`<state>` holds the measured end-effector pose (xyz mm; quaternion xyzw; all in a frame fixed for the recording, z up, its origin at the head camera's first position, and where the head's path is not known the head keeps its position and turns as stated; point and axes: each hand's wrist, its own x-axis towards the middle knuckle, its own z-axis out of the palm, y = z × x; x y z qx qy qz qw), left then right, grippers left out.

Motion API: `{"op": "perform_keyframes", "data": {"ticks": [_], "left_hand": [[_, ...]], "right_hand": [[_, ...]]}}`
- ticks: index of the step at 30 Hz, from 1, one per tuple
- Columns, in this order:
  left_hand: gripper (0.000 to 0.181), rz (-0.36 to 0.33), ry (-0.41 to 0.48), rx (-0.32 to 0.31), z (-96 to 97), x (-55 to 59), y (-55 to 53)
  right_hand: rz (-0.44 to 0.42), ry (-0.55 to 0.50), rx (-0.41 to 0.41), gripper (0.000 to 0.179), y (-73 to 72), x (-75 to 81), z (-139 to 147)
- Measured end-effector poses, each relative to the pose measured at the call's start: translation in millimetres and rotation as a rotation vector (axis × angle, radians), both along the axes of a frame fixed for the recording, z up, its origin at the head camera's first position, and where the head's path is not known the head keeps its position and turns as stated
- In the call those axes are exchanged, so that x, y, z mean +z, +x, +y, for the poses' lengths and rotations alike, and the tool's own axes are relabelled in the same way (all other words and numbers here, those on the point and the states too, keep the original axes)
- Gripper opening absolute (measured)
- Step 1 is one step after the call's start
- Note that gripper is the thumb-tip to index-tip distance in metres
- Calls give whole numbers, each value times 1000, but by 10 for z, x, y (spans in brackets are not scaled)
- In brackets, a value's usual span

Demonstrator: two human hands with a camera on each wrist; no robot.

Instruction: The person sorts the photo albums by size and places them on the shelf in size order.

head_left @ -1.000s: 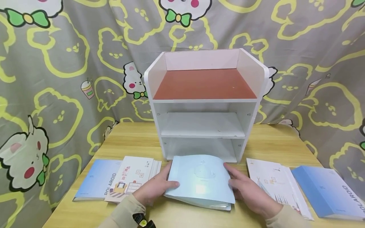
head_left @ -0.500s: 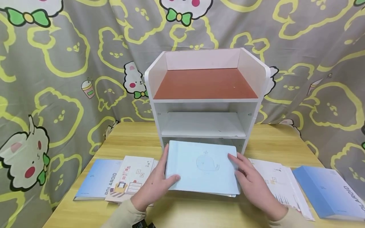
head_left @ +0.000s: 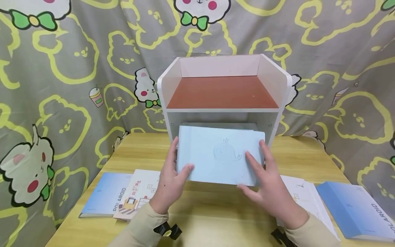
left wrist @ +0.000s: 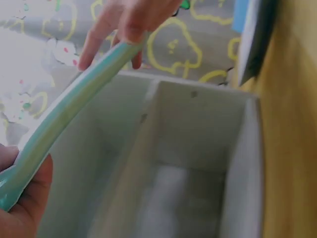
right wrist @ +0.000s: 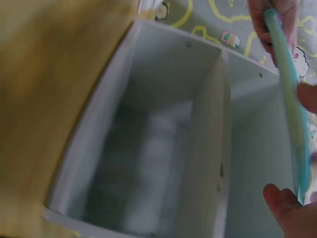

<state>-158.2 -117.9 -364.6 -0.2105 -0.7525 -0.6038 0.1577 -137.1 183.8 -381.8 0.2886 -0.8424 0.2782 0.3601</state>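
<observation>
A light blue album (head_left: 203, 154) with a whale drawn on its cover is held up and tilted in front of the white shelf unit (head_left: 285, 85). My left hand (head_left: 171, 176) grips its left end, thumb on the cover and fingers behind. At the right end my right hand (head_left: 271, 183) holds it, with one fingertip on the cover, another at the side edge and the thumb at the lower edge. In the left wrist view the album (left wrist: 74, 101) shows edge-on, slightly bowed. The right wrist view has it at the far right, over the unit's compartments, which the album mostly hides in the head view.
Left on the wooden table (head_left: 210, 219) lie a blue POLAROID book (head_left: 106, 192) and white picture booklets (head_left: 139, 188). On the right are more white booklets (head_left: 308, 195), partly behind my right hand, and thick blue POLAROID books (head_left: 355, 209). A patterned curtain (head_left: 117, 51) surrounds the table.
Both hands have raised the album from the tabletop to the height of the middle shelf. Its cover has tilted up more toward the camera, and my right fingers have shifted on it.
</observation>
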Motion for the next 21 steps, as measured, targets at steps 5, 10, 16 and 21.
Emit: {"op": "perform_keyframes", "data": {"ticks": [5,10,16,21], "left_hand": [[69,220,39,93,69,118,-71],[48,544,-64,223,131,210,-219],[72,652,-282,173,104,359,-378],[86,727,-513,150,65,502,-447]], "right_hand": [[132,106,9,66,-107,162,-5],[233,47,30,50,-204,329,-5],[316,-56,22,42,-307,432,13],[363,-82,-14,41,-400,541,71]]}}
